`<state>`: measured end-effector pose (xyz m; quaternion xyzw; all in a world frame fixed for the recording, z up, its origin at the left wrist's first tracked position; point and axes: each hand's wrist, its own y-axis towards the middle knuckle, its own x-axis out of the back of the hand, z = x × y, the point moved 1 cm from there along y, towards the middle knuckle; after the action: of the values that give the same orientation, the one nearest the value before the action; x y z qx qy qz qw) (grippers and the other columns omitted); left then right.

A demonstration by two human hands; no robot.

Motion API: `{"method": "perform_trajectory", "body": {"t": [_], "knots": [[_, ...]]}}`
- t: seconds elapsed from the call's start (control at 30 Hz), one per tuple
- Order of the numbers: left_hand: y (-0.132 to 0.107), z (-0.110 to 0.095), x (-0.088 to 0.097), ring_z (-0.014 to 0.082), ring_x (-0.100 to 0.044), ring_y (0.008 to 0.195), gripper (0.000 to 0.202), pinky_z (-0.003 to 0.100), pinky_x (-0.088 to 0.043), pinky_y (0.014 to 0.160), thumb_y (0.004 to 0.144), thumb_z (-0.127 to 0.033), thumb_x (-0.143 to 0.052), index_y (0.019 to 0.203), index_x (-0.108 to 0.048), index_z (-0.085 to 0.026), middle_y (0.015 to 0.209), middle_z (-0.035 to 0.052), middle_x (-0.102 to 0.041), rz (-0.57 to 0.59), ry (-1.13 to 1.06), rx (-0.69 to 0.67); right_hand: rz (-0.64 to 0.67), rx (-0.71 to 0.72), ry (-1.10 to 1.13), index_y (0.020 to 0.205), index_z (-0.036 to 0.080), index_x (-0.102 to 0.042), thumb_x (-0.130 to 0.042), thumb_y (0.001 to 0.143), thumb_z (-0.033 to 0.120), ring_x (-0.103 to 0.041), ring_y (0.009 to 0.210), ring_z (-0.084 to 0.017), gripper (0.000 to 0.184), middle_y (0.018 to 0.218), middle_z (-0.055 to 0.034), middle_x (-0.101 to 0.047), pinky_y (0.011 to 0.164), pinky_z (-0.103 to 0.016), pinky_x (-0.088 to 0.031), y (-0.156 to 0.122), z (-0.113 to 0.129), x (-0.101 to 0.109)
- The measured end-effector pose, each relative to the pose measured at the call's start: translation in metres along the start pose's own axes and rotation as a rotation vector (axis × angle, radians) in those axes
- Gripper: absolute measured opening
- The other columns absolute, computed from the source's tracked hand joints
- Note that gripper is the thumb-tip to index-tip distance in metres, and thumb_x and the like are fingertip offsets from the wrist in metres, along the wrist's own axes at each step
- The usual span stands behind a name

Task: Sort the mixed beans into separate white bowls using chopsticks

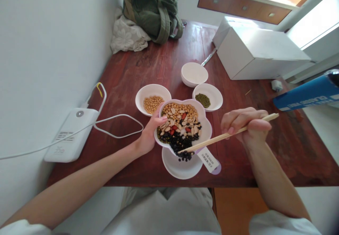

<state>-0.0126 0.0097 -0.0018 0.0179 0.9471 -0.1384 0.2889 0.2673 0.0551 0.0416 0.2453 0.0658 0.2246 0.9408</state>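
Observation:
My left hand (150, 133) grips the left rim of a flower-shaped white bowl (205, 131) full of mixed beans and tilts it over a small white dish (181, 167). Black beans spill from the bowl's lower edge into that dish. My right hand (245, 125) is closed on a pair of wooden chopsticks (225, 136), whose tips rest among the black beans at the bowl's lip. A white bowl of soybeans (152, 99), one of green mung beans (208, 96) and an empty one (194, 74) stand behind.
A white device with a cable (69, 133) lies at the table's left by the wall. A white box (258, 53) sits at the back right, a green bag (153, 7) at the far end, a blue object (307, 94) at the right. A paper label (209, 159) lies beside the dish.

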Motion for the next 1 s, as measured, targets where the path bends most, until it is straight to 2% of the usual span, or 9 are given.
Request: {"method": "perform_trajectory", "body": {"t": [0.2, 0.37, 0.53, 0.63, 0.73, 0.83, 1.0], "knots": [[0.0, -0.001, -0.001, 0.0393, -0.066, 0.139, 0.063, 0.051, -0.055, 0.118, 0.083, -0.039, -0.078, 0.146, -0.072, -0.03, 0.129, 0.0057, -0.081, 0.002, 0.006, 0.011, -0.127, 0.06, -0.092, 0.073, 0.022, -0.087, -0.064, 0.103, 0.069, -0.066, 0.05, -0.021, 0.06, 0.062, -0.0089, -0.074, 0.042, -0.034, -0.048, 0.0, 0.0, 0.004], [0.0, -0.002, -0.003, 0.0412, -0.066, 0.14, 0.063, 0.051, -0.054, 0.12, 0.082, -0.038, -0.079, 0.144, -0.073, -0.029, 0.128, 0.0054, -0.082, 0.0, 0.002, -0.004, -0.064, 0.029, -0.214, 0.074, 0.022, -0.087, -0.068, 0.1, 0.07, -0.072, 0.058, -0.025, 0.058, 0.067, -0.0107, -0.077, 0.049, -0.038, -0.052, -0.004, 0.006, 0.003], [0.0, -0.001, -0.002, 0.0397, -0.067, 0.138, 0.066, 0.052, -0.056, 0.118, 0.083, -0.037, -0.077, 0.148, -0.071, -0.026, 0.131, 0.0067, -0.082, 0.021, -0.016, 0.003, -0.005, 0.005, -0.185, 0.073, 0.021, -0.086, -0.065, 0.102, 0.069, -0.068, 0.053, -0.022, 0.06, 0.063, -0.0103, -0.074, 0.046, -0.035, -0.05, -0.005, 0.012, 0.0], [0.001, 0.001, -0.001, 0.0383, -0.067, 0.139, 0.063, 0.052, -0.054, 0.12, 0.086, -0.036, -0.075, 0.148, -0.071, -0.025, 0.134, 0.007, -0.081, 0.035, -0.017, -0.007, -0.016, -0.034, -0.139, 0.073, 0.021, -0.086, -0.066, 0.101, 0.069, -0.067, 0.052, -0.021, 0.059, 0.064, -0.0104, -0.074, 0.044, -0.034, -0.049, -0.005, 0.011, -0.001], [0.001, 0.001, 0.0, 0.0394, -0.065, 0.142, 0.059, 0.052, -0.052, 0.123, 0.084, -0.036, -0.078, 0.141, -0.074, -0.024, 0.133, 0.0066, -0.081, 0.047, -0.031, -0.043, -0.051, -0.068, -0.065, 0.072, 0.02, -0.085, -0.064, 0.101, 0.071, -0.065, 0.048, -0.019, 0.062, 0.063, -0.0102, -0.073, 0.041, -0.032, -0.047, -0.005, 0.008, -0.002], [0.001, 0.0, 0.0, 0.0381, -0.063, 0.145, 0.045, 0.05, -0.051, 0.124, 0.085, -0.034, -0.079, 0.13, -0.079, -0.027, 0.13, 0.0031, -0.081, 0.024, -0.017, -0.076, -0.089, -0.049, -0.008, 0.071, 0.021, -0.086, -0.062, 0.102, 0.072, -0.062, 0.044, -0.018, 0.064, 0.061, -0.0092, -0.072, 0.038, -0.032, -0.044, -0.004, 0.005, -0.003], [0.004, 0.001, 0.001, 0.0366, -0.062, 0.147, 0.034, 0.048, -0.051, 0.125, 0.084, -0.034, -0.08, 0.116, -0.081, -0.026, 0.13, 0.0021, -0.081, -0.008, -0.01, -0.085, -0.163, 0.026, -0.06, 0.071, 0.022, -0.087, -0.063, 0.103, 0.07, -0.063, 0.047, -0.02, 0.062, 0.059, -0.0091, -0.071, 0.04, -0.034, -0.046, -0.001, 0.001, -0.001]]}}
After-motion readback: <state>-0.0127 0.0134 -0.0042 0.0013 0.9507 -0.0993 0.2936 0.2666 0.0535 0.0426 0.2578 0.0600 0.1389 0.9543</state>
